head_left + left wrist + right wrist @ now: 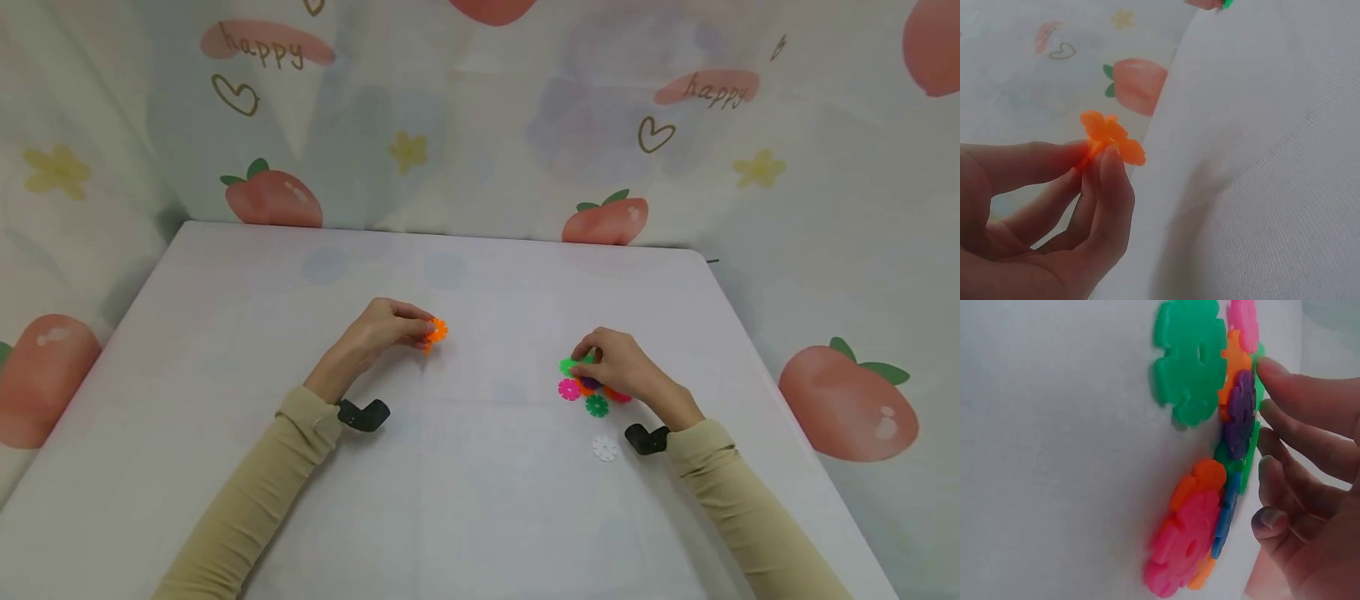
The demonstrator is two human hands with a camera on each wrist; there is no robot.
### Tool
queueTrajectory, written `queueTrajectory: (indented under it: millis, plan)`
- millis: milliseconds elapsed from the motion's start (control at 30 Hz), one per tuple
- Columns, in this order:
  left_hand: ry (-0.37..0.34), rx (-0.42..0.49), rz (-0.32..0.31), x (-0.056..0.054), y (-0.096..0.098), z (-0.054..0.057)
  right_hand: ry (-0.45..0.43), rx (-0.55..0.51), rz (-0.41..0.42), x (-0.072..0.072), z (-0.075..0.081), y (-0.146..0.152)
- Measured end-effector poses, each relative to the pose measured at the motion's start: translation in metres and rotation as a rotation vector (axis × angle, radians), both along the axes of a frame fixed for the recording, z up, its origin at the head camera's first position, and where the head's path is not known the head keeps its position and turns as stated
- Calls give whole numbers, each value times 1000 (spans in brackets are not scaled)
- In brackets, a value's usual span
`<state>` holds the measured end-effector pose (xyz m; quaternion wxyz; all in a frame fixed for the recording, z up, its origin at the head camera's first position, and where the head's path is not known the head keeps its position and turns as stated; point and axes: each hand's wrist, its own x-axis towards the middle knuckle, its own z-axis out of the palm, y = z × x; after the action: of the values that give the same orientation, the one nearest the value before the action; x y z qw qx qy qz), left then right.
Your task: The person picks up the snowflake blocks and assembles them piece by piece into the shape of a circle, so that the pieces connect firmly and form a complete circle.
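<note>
My left hand pinches orange flower-shaped plastic snowflake pieces between thumb and fingertips, above the table. They look like two pieces joined at an angle, partly hidden by the fingers. Over a small pile at the right, my right hand has its thumb and index fingertips at a light green snowflake piece. In the right wrist view, that hand's other fingers hover curved beside the pile. The pile includes a purple piece, a dark green piece, a blue piece and a pink piece.
A white snowflake piece lies apart, nearer the front than the pile. Another pink piece sits at the pile's left edge. The table has a white cloth, and a printed curtain hangs behind it.
</note>
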<state>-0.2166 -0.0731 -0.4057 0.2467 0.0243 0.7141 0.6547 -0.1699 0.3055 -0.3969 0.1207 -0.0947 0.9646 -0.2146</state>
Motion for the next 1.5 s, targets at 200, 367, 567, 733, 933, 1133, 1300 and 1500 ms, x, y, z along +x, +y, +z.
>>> queueTrajectory:
  millis: [200, 367, 567, 733, 933, 1133, 1300, 1500]
  plan:
    - [3, 13, -4, 0, 0, -1, -18, -82, -37, -3, -2, -1]
    - [-8, 53, -16, 0, 2, -3, 15, -166, -52, -5, -5, -4]
    - [-24, 70, -3, 2, 3, -2, 44, -274, -67, -11, -7, -20]
    - [-20, 102, -1, 2, 3, -1, 43, -382, -41, -18, -6, -38]
    - [-22, 132, 3, 0, 5, -2, 40, -494, -9, -26, -5, -62]
    - [-32, 125, 11, -1, 2, -2, 59, -559, 33, -32, -6, -87]
    - [-48, 114, 17, -1, 3, -1, 79, -629, 75, -36, -6, -106]
    - [-47, 99, 7, 0, 3, -1, 55, -695, 71, -36, -4, -122]
